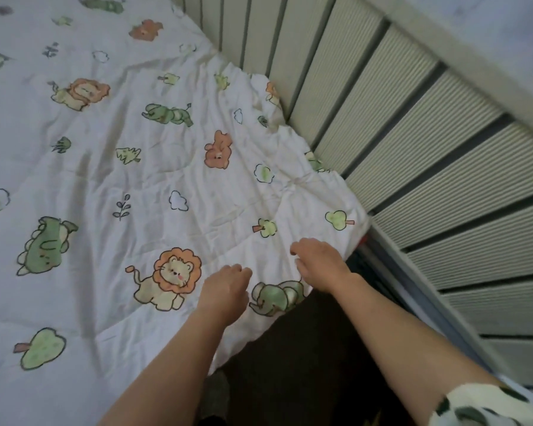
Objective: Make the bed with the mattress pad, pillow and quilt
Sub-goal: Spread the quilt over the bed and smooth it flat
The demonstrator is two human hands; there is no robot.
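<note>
Bed (296,358): we see only its dark side below the overhanging cloth; the mattress, mattress pad and pillow are hidden or out of view.
Slatted panel (397,124): it stands along the far edge of the bed, and the quilt's edge is bunched up against it.
Quilt (111,167): white with printed lions, bears and trees, it lies spread over the bed with shallow creases, its near corner hanging over the side.
How the quilt will handle: we judge it soft, light and limp, padded enough to hold puffy folds. It should slide easily and will not keep a shape unless pulled taut.
Where to take hold: we would pinch the hem at the near corner and along the edge, since pulling from the middle only makes more wrinkles.
Right hand (319,261): its fingers are curled down onto the quilt near the corner. We cannot tell whether they pinch the cloth or just press it.
Left hand (228,287): loosely curled, knuckles up, resting on the quilt beside the printed lion. No cloth is visibly gathered in it.
</note>
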